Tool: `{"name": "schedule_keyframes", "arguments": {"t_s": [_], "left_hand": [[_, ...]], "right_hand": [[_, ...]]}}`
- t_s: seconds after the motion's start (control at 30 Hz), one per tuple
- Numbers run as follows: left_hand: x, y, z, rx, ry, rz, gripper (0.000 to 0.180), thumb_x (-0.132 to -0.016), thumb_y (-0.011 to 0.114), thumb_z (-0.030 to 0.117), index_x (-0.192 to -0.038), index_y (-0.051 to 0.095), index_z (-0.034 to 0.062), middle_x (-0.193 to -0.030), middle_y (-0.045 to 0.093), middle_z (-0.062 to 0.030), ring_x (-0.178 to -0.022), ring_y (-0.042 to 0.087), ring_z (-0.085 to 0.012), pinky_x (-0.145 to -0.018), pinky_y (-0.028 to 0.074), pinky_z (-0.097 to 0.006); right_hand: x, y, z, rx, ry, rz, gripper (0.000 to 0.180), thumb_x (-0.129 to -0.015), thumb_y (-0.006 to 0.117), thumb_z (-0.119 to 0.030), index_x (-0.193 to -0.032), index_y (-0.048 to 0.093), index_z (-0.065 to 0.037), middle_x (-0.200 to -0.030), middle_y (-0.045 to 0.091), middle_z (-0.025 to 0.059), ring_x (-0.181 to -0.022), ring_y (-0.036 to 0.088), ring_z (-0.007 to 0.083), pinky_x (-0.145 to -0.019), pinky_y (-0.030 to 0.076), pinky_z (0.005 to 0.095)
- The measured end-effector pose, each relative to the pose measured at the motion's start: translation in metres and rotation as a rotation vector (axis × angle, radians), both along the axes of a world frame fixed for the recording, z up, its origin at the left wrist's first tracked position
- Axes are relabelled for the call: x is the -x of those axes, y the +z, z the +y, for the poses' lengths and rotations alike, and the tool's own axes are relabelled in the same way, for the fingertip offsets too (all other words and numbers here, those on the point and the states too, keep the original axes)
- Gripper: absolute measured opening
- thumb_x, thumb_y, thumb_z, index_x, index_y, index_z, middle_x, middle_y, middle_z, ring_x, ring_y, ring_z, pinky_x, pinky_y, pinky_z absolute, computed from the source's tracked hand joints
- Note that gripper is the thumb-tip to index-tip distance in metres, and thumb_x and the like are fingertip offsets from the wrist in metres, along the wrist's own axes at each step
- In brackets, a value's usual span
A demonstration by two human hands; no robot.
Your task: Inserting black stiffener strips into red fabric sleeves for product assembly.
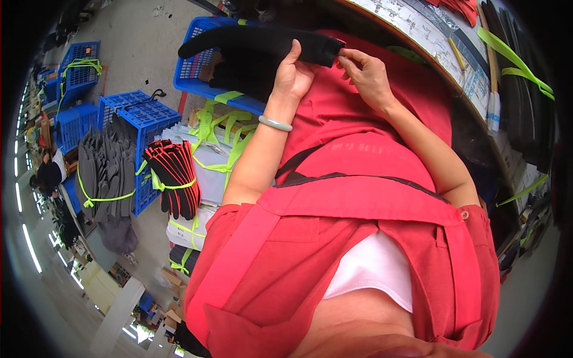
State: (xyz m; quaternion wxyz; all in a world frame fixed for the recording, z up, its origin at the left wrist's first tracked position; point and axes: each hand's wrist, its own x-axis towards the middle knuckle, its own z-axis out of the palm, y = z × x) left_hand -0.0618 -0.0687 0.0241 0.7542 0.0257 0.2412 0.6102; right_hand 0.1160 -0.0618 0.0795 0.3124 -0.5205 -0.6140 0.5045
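Red apron [358, 238] fills the near view, draped over the person's front and lap, with a white shirt [376, 268] showing beneath it. Up above the lap, both hands meet on a long black fabric strip [256, 40]. Left hand [292, 74] has its fingers curled round the strip, thumb up across its face, a pale green bangle [275, 123] on the wrist. Right hand [367, 74] pinches the strip's right end between thumb and fingertips [345, 53], the other fingers loosely bent. Strip runs leftwards from that pinch, curving down over a blue crate [194, 65] on the floor. More black fabric [239, 74] lies in that crate. Out left, a bundle of grey pieces [107, 167] tied with a yellow-green band leans on another blue crate [140, 116]; just beside it sits a bundle of black pieces with red edges [176, 176]. Loose yellow-green bands [218, 128] lie between the crates. On the right, a work table [441, 48] curves past, its near edge close to the right forearm, a pencil [456, 53] on top.
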Motion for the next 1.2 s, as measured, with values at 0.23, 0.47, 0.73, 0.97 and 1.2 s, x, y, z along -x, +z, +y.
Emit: {"name": "schedule_keyframes", "arguments": {"t_s": [0.23, 0.47, 0.73, 0.97, 1.2], "left_hand": [[0.001, -0.001, -0.001, 0.039, 0.033, -0.027, 0.04, -0.092, 0.061, 0.034, -0.118, 0.058, 0.0038, -0.118, 0.064, -0.0101, -0.111, 0.059, -0.0256, -0.098, 0.047, -0.041], [0.008, -0.012, 0.001, 0.059, 0.016, -0.109, 0.041, -0.094, 0.058, 0.032, -0.123, 0.056, 0.002, -0.126, 0.06, -0.0139, -0.115, 0.058, -0.0287, -0.1, 0.046, -0.044], [-0.005, 0.0, 0.001, 0.03, -0.014, -0.016, 0.035, -0.094, 0.059, 0.028, -0.117, 0.058, 0.0022, -0.117, 0.064, -0.0114, -0.11, 0.059, -0.0263, -0.1, 0.046, -0.041], [-0.011, 0.001, 0.007, -0.006, -0.044, 0.115, 0.025, -0.095, 0.06, 0.019, -0.113, 0.061, 0.0007, -0.109, 0.065, -0.0097, -0.105, 0.061, -0.0232, -0.099, 0.046, -0.04], [0.061, -0.011, 0.015, -0.001, 0.178, 0.107, 0.03, -0.093, 0.062, 0.029, -0.11, 0.061, 0.0042, -0.108, 0.066, -0.0106, -0.105, 0.061, -0.0268, -0.097, 0.048, -0.041]], "right_hand": [[0.003, 0.005, -0.003, 0.353, -0.115, 0.271, 0.03, -0.097, 0.055, -0.014, -0.122, 0.061, 0.001, -0.105, 0.066, 0.0079, -0.08, 0.065, 0.0127, -0.068, 0.053, 0.0239], [0.008, 0.0, -0.004, 0.26, -0.017, 0.288, 0.029, -0.097, 0.054, -0.014, -0.122, 0.062, -0.002, -0.104, 0.066, 0.005, -0.088, 0.062, 0.0093, -0.073, 0.05, 0.0221], [0.011, -0.022, 0.007, 0.354, -0.223, 0.354, 0.028, -0.094, 0.058, -0.011, -0.118, 0.063, 0.002, -0.1, 0.069, 0.006, -0.084, 0.064, 0.0117, -0.072, 0.053, 0.0248], [0.008, -0.034, 0.021, 0.408, -0.178, 0.36, 0.025, -0.081, 0.064, -0.012, -0.099, 0.069, 0.004, -0.09, 0.07, 0.0077, -0.081, 0.067, 0.0168, -0.065, 0.054, 0.0301], [-0.022, 0.001, 0.006, 0.305, -0.107, 0.063, 0.021, -0.083, 0.061, -0.01, -0.098, 0.07, 0.004, -0.087, 0.066, 0.0003, -0.075, 0.056, 0.0068, -0.067, 0.046, 0.0224]]}}
